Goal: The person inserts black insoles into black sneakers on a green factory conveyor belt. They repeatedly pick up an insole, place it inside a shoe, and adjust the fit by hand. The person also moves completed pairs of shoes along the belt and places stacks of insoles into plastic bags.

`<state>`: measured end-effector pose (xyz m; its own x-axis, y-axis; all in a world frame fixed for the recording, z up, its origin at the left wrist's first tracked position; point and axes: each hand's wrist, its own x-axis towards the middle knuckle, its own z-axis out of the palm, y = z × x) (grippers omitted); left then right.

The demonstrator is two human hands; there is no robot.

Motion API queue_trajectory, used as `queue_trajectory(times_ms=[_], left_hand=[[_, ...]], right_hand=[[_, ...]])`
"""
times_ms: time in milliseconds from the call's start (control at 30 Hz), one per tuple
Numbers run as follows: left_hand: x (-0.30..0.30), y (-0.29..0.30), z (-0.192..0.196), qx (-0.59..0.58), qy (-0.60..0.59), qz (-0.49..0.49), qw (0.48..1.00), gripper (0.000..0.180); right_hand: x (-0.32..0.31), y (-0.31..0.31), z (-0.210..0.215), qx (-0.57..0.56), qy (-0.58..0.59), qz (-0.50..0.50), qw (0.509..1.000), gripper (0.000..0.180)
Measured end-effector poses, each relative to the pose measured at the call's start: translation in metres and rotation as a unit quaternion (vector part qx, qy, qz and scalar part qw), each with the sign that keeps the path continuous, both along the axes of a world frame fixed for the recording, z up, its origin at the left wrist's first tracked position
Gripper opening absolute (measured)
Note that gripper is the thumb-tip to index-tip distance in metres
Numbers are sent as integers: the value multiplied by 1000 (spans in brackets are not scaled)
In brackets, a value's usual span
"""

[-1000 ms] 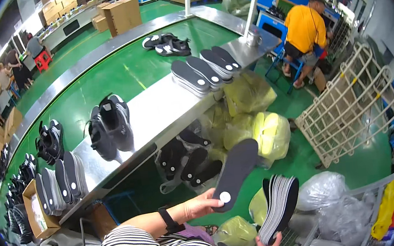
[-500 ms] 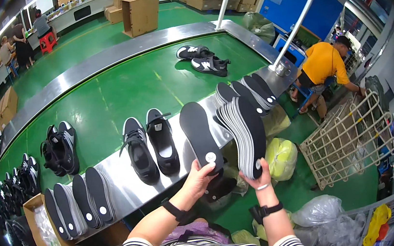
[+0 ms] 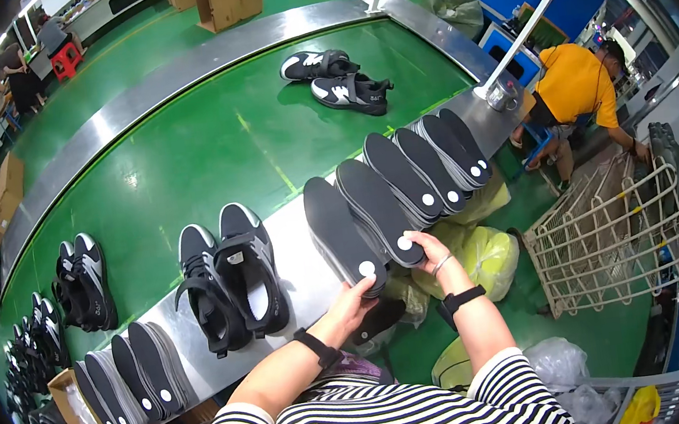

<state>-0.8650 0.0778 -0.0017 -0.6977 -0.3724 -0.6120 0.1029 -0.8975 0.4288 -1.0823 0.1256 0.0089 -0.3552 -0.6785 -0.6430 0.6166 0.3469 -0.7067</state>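
Two stacks of black insoles lie side by side on the metal ledge in front of me, heels toward me, each with a round white sticker. The heel end of the left insole stack (image 3: 332, 221) is between the thumb and fingers of my left hand (image 3: 353, 304). My right hand (image 3: 429, 252) grips the heel of the right insole stack (image 3: 372, 204), thumb on top beside its sticker. Fingers beneath both heels are hidden. Left of the stacks stands a pair of black and grey shoes (image 3: 252, 264), partly over the ledge, with a white patch showing inside one.
More insole stacks (image 3: 397, 168) lie to the right, others (image 3: 155, 359) to the left by an open carton (image 3: 87, 421). Further shoes (image 3: 351, 92) sit on the green belt (image 3: 183, 159). Beyond the ledge are yellow bags (image 3: 479, 259), a wire cart (image 3: 611, 240) and a person in orange (image 3: 580, 84).
My right hand has lowered its fanned, tilted insole stack onto the ledge, right beside the left one. My left hand still holds its stack. The view has shifted, and the shoes appear further left.
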Motion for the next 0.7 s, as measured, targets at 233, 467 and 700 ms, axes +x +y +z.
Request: queue_trajectory(times_ms=[233,467,700], left_hand=[[11,-11,39,-49,-124,-257,957,78],[123,-65,137,-399,-92,-118,905,27],[268,-90,93,-370,-347,261,821,25]], right_hand=[[9,-5,51,195,715,181,646,40],[81,-55,63,-46,697,268,664,42],[113,-105,55,125,779,306,533,51]])
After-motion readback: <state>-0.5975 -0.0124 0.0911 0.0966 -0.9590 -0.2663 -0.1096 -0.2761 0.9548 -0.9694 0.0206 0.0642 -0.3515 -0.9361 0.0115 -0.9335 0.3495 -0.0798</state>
